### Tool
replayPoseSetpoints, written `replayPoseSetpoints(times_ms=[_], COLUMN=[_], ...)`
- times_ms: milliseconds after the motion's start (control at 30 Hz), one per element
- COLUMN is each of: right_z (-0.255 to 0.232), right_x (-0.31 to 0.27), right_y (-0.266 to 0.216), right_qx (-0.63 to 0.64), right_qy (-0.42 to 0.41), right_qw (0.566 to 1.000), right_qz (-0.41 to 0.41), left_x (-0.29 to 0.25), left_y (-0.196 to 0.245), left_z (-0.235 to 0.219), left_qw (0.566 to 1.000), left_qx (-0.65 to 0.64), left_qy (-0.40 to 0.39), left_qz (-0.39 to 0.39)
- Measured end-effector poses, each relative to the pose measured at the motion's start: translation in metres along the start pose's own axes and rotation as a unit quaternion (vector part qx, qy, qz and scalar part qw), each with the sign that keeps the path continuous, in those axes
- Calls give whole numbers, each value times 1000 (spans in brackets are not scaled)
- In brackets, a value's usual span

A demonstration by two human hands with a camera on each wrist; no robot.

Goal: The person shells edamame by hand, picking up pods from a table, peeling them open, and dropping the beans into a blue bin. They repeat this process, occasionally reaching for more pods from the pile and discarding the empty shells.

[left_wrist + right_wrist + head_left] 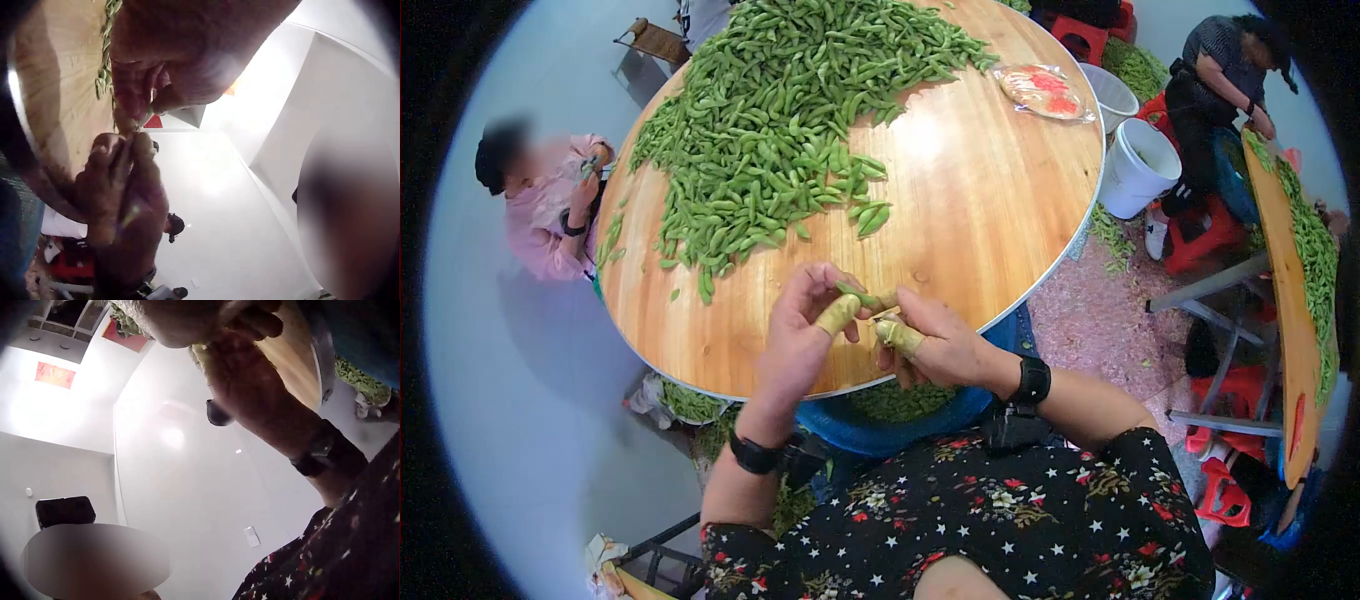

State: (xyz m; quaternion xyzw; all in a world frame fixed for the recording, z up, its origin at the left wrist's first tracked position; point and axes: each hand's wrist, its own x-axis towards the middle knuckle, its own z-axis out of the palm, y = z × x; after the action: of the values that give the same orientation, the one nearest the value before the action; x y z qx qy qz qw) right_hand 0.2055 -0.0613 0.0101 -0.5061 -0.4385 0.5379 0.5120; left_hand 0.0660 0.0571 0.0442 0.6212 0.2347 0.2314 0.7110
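Just over the near edge of the round wooden table [960,220], the left hand [797,330] pinches a green soybean pod [856,293] between thumb and fingers. The right hand [945,345] meets it from the other side, its fingertips gripping the pod's end. Yellowish coverings wrap both thumbs. A large heap of soybean pods [770,130] spreads over the table beyond the hands. In the left wrist view the right hand [122,194] has its fingertips together against the left fingers; the pod there is mostly hidden. In the right wrist view the left hand [250,387] appears with curled fingers.
A blue basin [830,425] with green matter sits below the table edge. On the tabletop at right lies a clear plastic packet [1045,92]. White buckets [1140,168] stand beside the table. One person [550,205] sits at left, another [1225,75] works at a second table [1278,290].
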Motion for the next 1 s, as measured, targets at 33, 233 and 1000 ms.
replayPoseSetpoints(times_ms=[33,233,1000], right_z=[3,2,4], right_x=[1,2,-7], right_y=[2,-5,-16], right_qx=[22,-9,265], right_qy=[13,29,-79], right_qw=[1000,999,956], right_qz=[-11,-37,98], left_x=[-3,-24,-47], left_y=[-8,-17,-16], left_z=[-1,3,-3], left_qw=[999,956,994], left_qx=[34,263,-62], left_qy=[1,57,-7], left_qz=[30,121,-86])
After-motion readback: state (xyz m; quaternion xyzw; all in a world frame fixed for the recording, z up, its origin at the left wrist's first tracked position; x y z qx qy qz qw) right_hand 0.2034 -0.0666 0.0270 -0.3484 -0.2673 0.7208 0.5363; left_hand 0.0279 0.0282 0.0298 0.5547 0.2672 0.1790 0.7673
